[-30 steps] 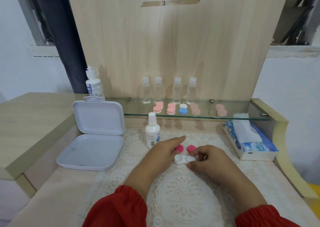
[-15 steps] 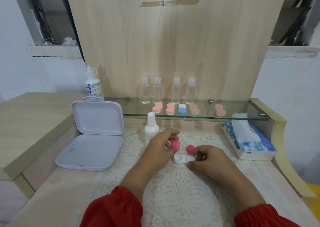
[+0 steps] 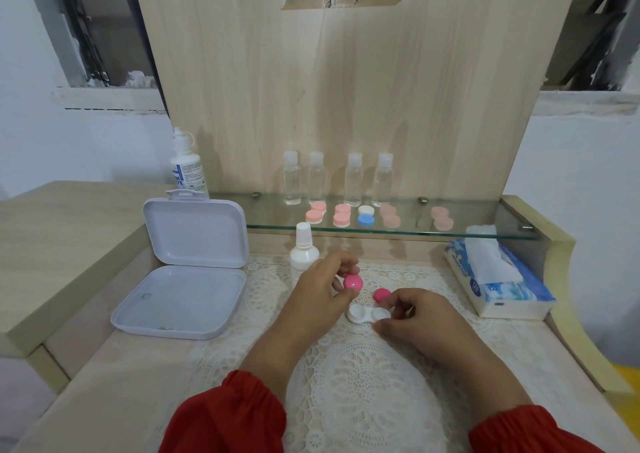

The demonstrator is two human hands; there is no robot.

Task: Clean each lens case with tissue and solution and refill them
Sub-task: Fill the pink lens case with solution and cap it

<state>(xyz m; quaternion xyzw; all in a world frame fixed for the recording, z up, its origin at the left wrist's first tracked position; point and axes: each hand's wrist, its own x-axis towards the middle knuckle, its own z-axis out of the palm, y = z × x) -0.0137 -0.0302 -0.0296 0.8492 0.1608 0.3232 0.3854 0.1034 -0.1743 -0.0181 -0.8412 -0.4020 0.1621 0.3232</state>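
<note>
Both hands are busy over the lace mat on the counter. A second ago the left hand was reaching out with a flat finger to the pink cap that lay on the mat. Now that cap is up off the mat, pinched between the thumb and the curled fingers of the left hand. It looks like the cap is on its way back onto the white lens case, so this case may be close to done, though I cannot see if there is any liquid in its cups.

The right hand has stayed where it was. Its fingers are bent and its thumb and fingertips hold the right end of the lens case, keeping it flat on the mat. The second pink cap sits on the mat just behind the case, near the right fingers.

The small white bottle stands just behind the left hand. The tissue box is off to the right. More lens cases wait on the glass shelf, so there is plenty left to clean. An open white box lies to the left.
</note>
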